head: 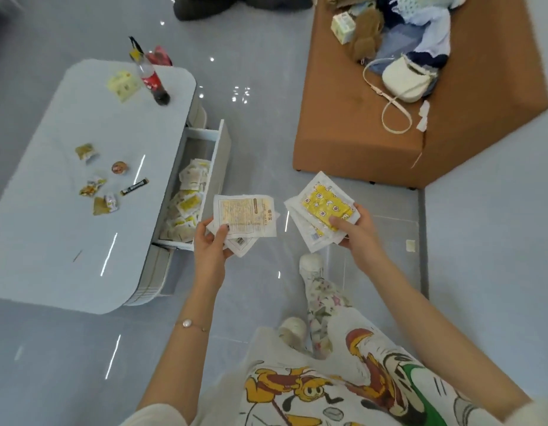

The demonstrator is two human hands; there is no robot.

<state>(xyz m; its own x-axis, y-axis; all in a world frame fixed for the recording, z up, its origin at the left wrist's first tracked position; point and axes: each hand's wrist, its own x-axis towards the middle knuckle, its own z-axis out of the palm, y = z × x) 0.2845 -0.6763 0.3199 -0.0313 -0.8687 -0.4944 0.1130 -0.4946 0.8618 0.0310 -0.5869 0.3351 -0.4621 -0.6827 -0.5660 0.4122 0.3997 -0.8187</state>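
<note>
My left hand (209, 244) grips a small stack of flat white packets (248, 215), printed back side up, thumb on top. My right hand (357, 230) holds another stack of packets (320, 207) whose top one shows a yellow patterned front, thumb pressed on it. Both stacks hang above the floor in front of me. To the left, the open drawer (219, 155) of a low white table is filled with several more of the same packets (186, 204).
The white table (82, 235) carries a cola bottle (152, 81), a yellow pack (123, 84) and several small snack wrappers (97, 189). A brown sofa (343, 118) with a white bag (404, 78), clothes and a carton stands at the back right. My legs and shoes are below.
</note>
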